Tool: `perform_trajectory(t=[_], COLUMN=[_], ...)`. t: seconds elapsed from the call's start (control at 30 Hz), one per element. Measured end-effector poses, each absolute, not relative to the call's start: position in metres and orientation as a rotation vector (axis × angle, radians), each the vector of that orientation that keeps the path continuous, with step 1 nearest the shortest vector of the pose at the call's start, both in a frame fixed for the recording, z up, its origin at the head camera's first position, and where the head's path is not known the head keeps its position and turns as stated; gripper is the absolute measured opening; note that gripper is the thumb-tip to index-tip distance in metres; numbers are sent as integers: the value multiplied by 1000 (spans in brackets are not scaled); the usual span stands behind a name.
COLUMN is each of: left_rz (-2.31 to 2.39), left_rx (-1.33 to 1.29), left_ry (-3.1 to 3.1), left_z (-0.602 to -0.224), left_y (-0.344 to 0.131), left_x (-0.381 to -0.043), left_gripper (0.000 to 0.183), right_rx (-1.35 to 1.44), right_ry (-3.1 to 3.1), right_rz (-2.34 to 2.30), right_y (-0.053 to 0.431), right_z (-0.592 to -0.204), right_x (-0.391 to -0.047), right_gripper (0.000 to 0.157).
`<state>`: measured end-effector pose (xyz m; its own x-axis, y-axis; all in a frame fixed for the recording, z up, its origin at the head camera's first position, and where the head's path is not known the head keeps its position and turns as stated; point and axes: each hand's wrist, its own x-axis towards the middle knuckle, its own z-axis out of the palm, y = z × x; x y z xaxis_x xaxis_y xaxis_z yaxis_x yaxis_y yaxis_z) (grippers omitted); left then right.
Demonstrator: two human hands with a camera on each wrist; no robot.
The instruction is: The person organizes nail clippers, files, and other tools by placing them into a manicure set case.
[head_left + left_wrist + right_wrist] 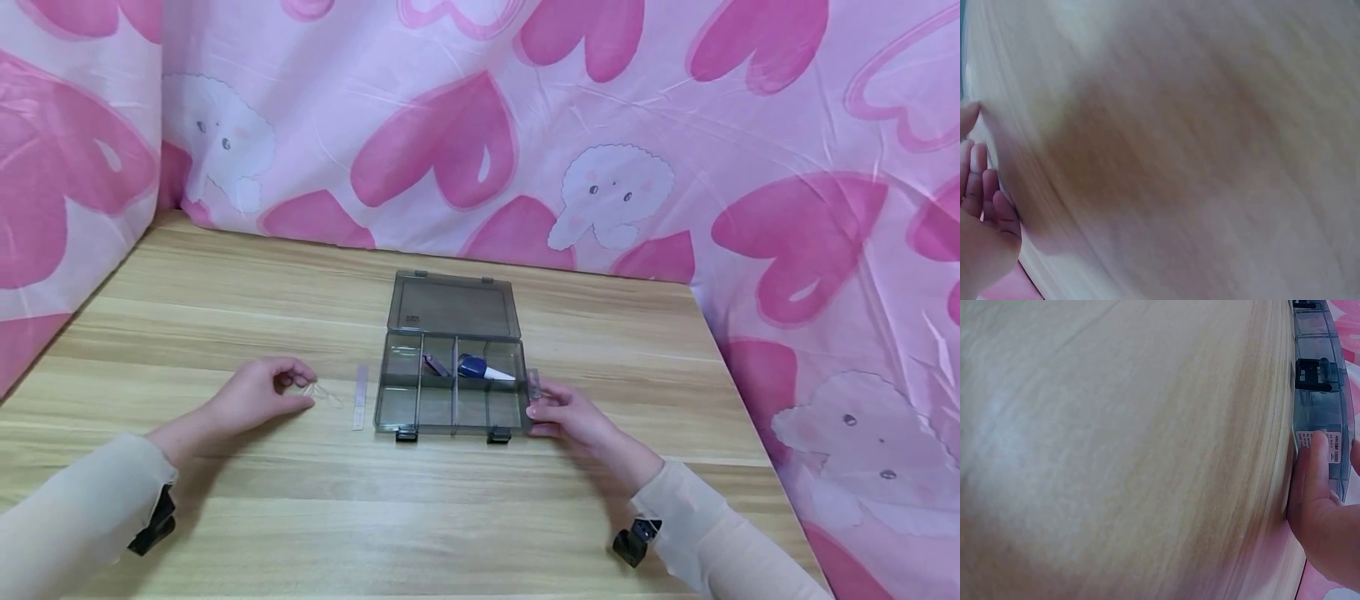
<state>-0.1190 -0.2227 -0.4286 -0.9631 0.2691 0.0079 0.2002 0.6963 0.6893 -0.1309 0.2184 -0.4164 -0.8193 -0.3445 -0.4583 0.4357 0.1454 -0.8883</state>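
A smoky clear compartment box (473, 414) lies with its lid (453, 304) folded back. In the head view my right hand (573, 417) holds it at the right side, near the front corner. The right wrist view has one straight finger across a white label (1335, 445), with the thumb at the far edge. Inside the box are a dark blue bottle with a white tip (472, 367) and a small purple item (433, 364). My left hand (258, 396) hovers around thin, pale loops (327, 395), thumb and index finger apart.
A thin, pale purple strip (361, 398) lies between the loops and the box. Two black latches (498, 435) stick out at the box's front. A small clear rectangular piece (534, 383) shows at its right side. Pink heart-patterned cloth (442, 225) hangs behind the wooden table (315, 517).
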Motion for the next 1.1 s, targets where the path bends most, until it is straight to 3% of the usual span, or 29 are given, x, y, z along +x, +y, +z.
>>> perform_trajectory(t=[0.23,1.1], left_rz=[1130,1255], left_rx=[417,448], left_ry=[2838,2755], left_z=[-431,-393], left_y=[-225,-213], left_x=[-121,-137], left_gripper=[18,24], right_rx=[79,83], right_ry=[1856,1826], right_rz=[-1726,-1750], right_y=[219,219], right_z=[-418,-419], right_x=[-131,-132], right_gripper=[65,67])
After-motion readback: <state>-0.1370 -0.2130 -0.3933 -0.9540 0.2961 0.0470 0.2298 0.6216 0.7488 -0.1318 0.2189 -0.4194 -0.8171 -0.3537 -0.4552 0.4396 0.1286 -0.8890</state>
